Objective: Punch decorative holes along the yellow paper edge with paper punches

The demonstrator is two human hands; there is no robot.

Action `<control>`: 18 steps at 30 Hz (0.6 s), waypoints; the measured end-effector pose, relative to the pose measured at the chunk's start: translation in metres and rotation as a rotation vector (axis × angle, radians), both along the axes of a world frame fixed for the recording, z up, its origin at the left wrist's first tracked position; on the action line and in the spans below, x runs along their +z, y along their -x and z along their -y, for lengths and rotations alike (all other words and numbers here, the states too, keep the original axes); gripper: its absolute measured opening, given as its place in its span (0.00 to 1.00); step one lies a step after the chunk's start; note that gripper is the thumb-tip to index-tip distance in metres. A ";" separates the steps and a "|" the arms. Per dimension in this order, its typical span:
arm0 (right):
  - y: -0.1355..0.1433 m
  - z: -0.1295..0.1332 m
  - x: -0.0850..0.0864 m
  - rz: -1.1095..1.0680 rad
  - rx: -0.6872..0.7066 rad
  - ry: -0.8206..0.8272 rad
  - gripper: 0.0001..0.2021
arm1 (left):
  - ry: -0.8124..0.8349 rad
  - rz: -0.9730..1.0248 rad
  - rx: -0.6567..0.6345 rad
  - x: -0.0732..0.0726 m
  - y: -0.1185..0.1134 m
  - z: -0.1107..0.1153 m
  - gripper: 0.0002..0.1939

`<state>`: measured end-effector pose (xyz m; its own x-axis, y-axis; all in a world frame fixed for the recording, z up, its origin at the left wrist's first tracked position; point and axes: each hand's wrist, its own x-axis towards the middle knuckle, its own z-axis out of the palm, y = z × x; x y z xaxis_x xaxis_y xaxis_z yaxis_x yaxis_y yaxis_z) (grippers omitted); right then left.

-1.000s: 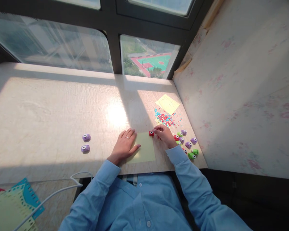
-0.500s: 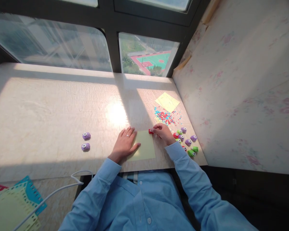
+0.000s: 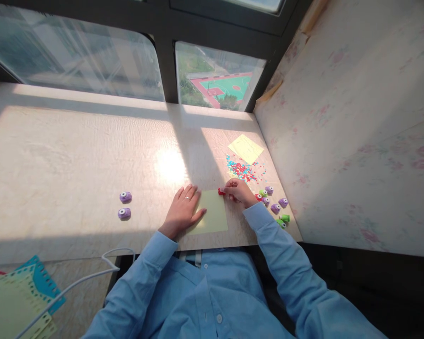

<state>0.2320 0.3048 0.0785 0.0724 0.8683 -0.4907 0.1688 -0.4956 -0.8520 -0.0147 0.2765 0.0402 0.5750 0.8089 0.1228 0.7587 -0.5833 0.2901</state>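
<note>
A pale yellow sheet of paper [image 3: 214, 214] lies on the table in front of me. My left hand [image 3: 184, 208] rests flat on its left part, fingers stretched out, with a ring on one finger. At the sheet's upper right corner sits a small red craft punch [image 3: 221, 191]. My right hand [image 3: 238, 192] grips this punch between thumb and fingers, which partly cover it. Several purple, green and red punches [image 3: 276, 208] with round white tops lie just right of my right hand, some of them hidden behind the wrist and sleeve.
Two purple punches [image 3: 125, 197] stand on the left of the table. Red, blue and yellow paper bits [image 3: 242, 171] are scattered beyond my right hand, below a yellow paper piece [image 3: 246, 149]. Punched coloured sheets [image 3: 12, 301] and a white cable [image 3: 81, 278] are at lower left.
My view has shifted slightly. Both hands keep nearly the same place, and the red punch stays at the paper's corner in my right hand.
</note>
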 end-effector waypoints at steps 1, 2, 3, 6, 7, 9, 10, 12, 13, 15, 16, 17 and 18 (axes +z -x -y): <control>-0.001 -0.001 0.001 0.017 0.005 0.014 0.22 | -0.001 0.001 0.001 0.000 0.000 0.000 0.31; -0.001 -0.002 0.002 0.032 0.007 0.023 0.22 | -0.002 0.001 0.002 0.000 0.000 0.000 0.32; -0.002 -0.002 0.003 0.043 0.009 0.028 0.22 | -0.003 0.002 0.001 -0.001 0.000 0.000 0.32; -0.002 -0.001 0.003 0.045 0.013 0.024 0.22 | -0.002 0.014 0.003 -0.002 0.000 0.000 0.31; -0.002 -0.001 0.003 0.041 0.011 0.022 0.23 | -0.002 0.021 0.003 -0.002 0.000 0.000 0.31; -0.002 0.000 0.003 0.036 0.000 0.019 0.24 | -0.002 0.033 0.003 -0.003 0.000 0.000 0.31; -0.002 0.000 0.003 0.035 -0.003 0.019 0.24 | -0.002 0.036 0.001 -0.003 0.000 0.000 0.31; -0.002 0.000 0.002 0.022 0.003 0.018 0.24 | -0.003 0.035 -0.003 -0.003 0.000 0.001 0.32; -0.002 0.000 0.001 0.012 0.010 0.015 0.25 | -0.003 0.034 -0.004 -0.003 0.000 0.001 0.32; -0.003 -0.001 -0.001 -0.011 0.027 0.012 0.25 | -0.003 0.035 -0.004 -0.002 0.000 0.001 0.32; -0.004 -0.002 -0.002 -0.019 0.036 0.011 0.25 | -0.004 0.035 -0.003 -0.002 0.000 0.001 0.32; -0.005 -0.002 -0.003 -0.023 0.047 0.011 0.25 | -0.005 0.034 -0.003 -0.002 -0.001 0.002 0.32; -0.005 -0.003 -0.003 -0.024 0.058 0.016 0.25 | -0.008 0.033 -0.004 -0.002 -0.001 0.002 0.32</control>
<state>0.2372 0.3076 0.0750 0.0097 0.8629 -0.5053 0.1772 -0.4988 -0.8484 -0.0141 0.2748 0.0378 0.5735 0.8057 0.1480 0.7467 -0.5885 0.3101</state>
